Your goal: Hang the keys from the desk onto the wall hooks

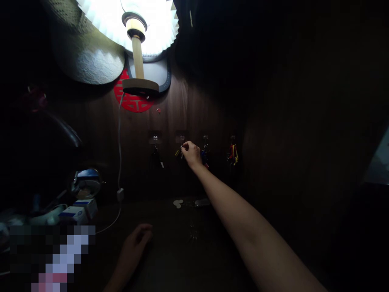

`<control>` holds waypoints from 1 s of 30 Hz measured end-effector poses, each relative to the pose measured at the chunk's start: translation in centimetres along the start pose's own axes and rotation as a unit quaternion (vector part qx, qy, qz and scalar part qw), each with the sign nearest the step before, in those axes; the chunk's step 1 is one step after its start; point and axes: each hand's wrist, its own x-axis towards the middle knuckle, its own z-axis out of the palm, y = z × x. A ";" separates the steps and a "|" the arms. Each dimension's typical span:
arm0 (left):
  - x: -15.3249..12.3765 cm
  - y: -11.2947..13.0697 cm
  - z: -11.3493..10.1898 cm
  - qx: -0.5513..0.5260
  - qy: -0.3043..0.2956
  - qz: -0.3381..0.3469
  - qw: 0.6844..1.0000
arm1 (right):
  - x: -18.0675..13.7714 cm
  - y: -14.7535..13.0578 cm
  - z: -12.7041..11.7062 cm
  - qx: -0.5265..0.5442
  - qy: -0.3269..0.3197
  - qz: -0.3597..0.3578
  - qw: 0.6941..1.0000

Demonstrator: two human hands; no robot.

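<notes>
A row of small hooks runs along the dark wooden wall. My right hand (191,153) reaches up to the second hook (181,138) and pinches a bunch of keys (180,152) hanging there. Black keys (156,156) hang from the hook to its left. Blue keys (204,153) and a colourful key bunch (232,154) hang on hooks to the right. My left hand (135,243) rests on the dim countertop (170,259) below, fingers loosely curled, holding nothing that I can see.
A lit lamp (138,44) with a pleated white shade stands high on the wall over a red paper decoration (133,101); its cable (119,154) drops to the counter. Small boxes (79,209) and clutter lie at the left. Coins (178,202) lie by the wall.
</notes>
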 end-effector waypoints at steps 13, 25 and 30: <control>0.1 0.4 -0.4 0.040 0.017 0.040 0.998 | -7.7 4.2 -0.8 0.020 -0.053 0.082 0.995; -0.5 1.0 -0.2 0.076 0.016 0.031 0.996 | -19.4 7.3 -4.4 0.019 -0.213 0.059 0.975; -0.5 1.0 -0.2 0.091 0.009 0.038 0.995 | -22.0 7.4 -6.5 0.001 -0.249 0.084 0.965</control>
